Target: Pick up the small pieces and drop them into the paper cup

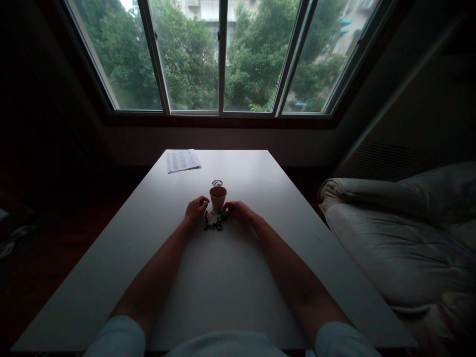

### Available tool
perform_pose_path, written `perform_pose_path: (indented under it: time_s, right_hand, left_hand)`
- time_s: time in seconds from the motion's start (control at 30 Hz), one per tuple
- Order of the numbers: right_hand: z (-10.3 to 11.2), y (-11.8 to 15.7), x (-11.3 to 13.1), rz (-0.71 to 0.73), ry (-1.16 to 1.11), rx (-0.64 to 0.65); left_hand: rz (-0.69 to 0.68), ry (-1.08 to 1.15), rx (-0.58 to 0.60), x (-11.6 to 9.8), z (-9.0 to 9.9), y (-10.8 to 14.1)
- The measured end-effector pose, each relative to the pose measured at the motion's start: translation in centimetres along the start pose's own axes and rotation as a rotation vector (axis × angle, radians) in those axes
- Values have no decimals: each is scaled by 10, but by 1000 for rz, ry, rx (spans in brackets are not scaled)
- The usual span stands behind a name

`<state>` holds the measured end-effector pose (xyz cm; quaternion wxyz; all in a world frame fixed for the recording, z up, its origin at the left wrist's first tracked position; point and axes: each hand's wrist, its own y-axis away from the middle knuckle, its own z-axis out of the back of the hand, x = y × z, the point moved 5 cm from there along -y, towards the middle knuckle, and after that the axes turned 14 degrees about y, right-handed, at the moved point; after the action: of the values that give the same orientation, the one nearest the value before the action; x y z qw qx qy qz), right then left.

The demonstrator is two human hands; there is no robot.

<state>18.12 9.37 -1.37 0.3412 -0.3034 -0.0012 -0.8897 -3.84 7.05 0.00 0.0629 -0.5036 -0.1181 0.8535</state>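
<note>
Tan open-topped cup (217, 197) upright between left hand (196, 207), right hand (240, 210), both loosely curled, grip unclear; white rectangular counter (219, 277); dim room, wide window (193, 59).

Framed window (221, 59) at 12 o'clock, daylight, trees outside. Pale wall (219, 139) below. White worktop (223, 277) center. Cushioned seat (386, 248), 3 o'clock. Dark reddish floor (78, 233), 9 o'clock. Room edges dim.
</note>
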Motion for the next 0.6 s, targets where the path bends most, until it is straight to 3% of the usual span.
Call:
perform_pose_path:
  time_s: [0.4,0.6]
  right_hand:
    - [-3,-3,-1,-19,220,-79]
    - [-2,-3,2,-24,294,-115]
  left_hand:
    - [23,-90,40,-3,1,0]
    - [-42,-310,83,-22,-4,9]
